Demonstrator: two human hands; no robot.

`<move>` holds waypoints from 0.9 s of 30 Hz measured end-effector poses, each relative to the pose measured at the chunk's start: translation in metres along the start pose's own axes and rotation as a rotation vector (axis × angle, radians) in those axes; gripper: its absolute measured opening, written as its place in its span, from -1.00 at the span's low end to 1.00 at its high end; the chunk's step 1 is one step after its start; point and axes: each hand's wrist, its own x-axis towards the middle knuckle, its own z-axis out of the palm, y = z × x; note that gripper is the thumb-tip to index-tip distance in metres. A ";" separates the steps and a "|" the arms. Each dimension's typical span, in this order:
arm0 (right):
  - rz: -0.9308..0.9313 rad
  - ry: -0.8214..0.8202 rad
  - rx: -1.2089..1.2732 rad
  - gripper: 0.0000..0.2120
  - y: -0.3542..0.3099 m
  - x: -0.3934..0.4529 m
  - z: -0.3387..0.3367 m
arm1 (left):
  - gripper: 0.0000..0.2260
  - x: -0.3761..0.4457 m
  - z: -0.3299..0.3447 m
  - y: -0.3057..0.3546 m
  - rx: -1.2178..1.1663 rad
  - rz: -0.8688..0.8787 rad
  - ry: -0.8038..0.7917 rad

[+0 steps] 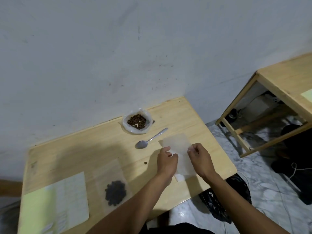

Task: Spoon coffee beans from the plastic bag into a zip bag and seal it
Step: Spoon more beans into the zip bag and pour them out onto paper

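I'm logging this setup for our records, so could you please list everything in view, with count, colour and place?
Plastic bag of coffee beans: one, clear with brown beans, open at the table's far edge by the wall.
Spoon: one, silver, lying on the table between the plastic bag and the hands.
Empty zip bag: one, translucent, held over the table's right side.
Filled zip bag: one, translucent with dark beans, flat on the near table.
Stack of bags: count unclear, pale green and white, near left corner.
Table: one, light wood.
Second table: one, light wood, right.
Left hand: pinches the empty zip bag.
Right hand: pinches the same bag.
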 end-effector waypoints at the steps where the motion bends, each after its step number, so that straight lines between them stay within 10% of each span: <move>1: -0.002 -0.003 0.068 -0.93 -0.007 0.000 -0.001 | -0.67 0.000 -0.003 0.005 0.015 0.028 0.002; 7: -0.146 -0.125 0.326 -0.94 -0.055 0.000 -0.006 | -0.81 -0.003 -0.032 0.048 0.055 0.200 0.079; 17: -0.557 -0.357 0.163 -0.43 -0.122 0.001 0.009 | -0.68 -0.039 -0.092 0.131 -0.530 0.274 -0.081; 27: -0.450 -0.415 0.456 -0.81 -0.177 -0.007 0.014 | -0.84 -0.049 -0.108 0.127 -0.490 0.456 -0.058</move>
